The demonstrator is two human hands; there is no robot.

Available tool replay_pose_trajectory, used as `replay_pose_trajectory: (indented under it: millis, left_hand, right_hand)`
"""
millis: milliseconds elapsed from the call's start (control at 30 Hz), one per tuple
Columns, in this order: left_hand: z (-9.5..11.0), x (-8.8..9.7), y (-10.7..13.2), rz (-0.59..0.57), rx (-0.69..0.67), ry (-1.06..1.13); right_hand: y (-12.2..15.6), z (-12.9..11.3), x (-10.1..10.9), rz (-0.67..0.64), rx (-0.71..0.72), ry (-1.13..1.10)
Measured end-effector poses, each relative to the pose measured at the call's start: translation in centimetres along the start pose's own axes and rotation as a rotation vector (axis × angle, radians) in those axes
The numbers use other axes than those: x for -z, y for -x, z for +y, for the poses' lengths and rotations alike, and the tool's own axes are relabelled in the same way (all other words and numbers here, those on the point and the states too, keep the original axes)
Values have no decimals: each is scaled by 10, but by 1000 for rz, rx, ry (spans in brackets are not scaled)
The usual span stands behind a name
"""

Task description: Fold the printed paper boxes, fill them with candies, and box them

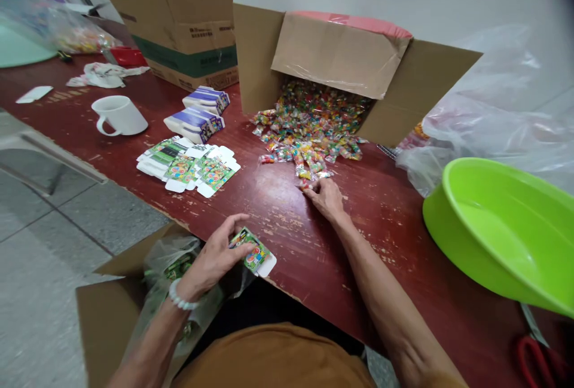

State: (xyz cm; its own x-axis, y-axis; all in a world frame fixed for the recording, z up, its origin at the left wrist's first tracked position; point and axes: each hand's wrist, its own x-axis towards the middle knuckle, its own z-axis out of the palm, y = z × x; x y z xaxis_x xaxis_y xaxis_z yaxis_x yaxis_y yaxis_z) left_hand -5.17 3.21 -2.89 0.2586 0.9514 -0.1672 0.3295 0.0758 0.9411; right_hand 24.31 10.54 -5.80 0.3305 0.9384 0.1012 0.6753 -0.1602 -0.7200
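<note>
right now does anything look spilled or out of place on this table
Yes: the carton lies on its side and wrapped candies spill from it across the table, up to the right hand.

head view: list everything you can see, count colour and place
table: one, dark red, across view
tipped carton: one, brown, back centre
sweets: many, multicoloured, spilling from the tipped carton
upright carton: one, brown with green band, back left
flat box blanks: pile, green-white, left of sweets
mug: one, white, left
basin: one, lime green, right
scissors: one, red handles, bottom right
floor carton: one, brown, bottom left
small box: one, green, held at near edge
left hand: one, holding the small box
right hand: one, fingertips at the sweets' near edge
</note>
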Motion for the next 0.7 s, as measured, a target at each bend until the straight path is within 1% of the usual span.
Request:
replay_pose_trajectory:
  millis: [67, 133, 200, 267, 300, 333, 400, 467, 500, 533, 600, 667, 700]
  left_hand:
    - [1, 14, 3, -107, -28, -191]
    - [4, 23, 6, -156, 0, -267]
    - [6, 24, 9, -131, 73, -196]
    - [7, 18, 13, -75, 149, -8]
    - [8, 14, 15, -53, 179, 103]
    - [8, 10, 18, -45, 203, 209]
    - [10, 1, 24, -69, 234, 376]
    - [12, -5, 29, -123, 234, 459]
    - [13, -8, 32, -155, 227, 473]
    - [13, -10, 33, -189, 217, 480]
    - [13, -14, 36, -269, 201, 474]
    - [14, -20, 36, -376, 211, 457]
    - [14, -24, 36, -433, 227, 451]
  right_hand:
    - [9, -1, 3, -42, -13, -81]
    - [27, -7, 7, -96, -19, -182]
    - [54, -17, 10, -195, -13, -351]
    - [83, -29, 13, -350, -4, -580]
    - [96, -34, 14, -405, 1, -622]
    - [107, -39, 14, -421, 26, -614]
    - [121, -47, 17, -364, 130, -483]
    - [124, -52, 21, -275, 286, -326]
    - [124, -54, 25, -252, 364, -255]
    - [122, -56, 29, -257, 435, -188]
    - [120, -60, 36, -334, 559, -46]
    - [120, -66, 41, -471, 660, 77]
    - [120, -69, 42, -543, 694, 104]
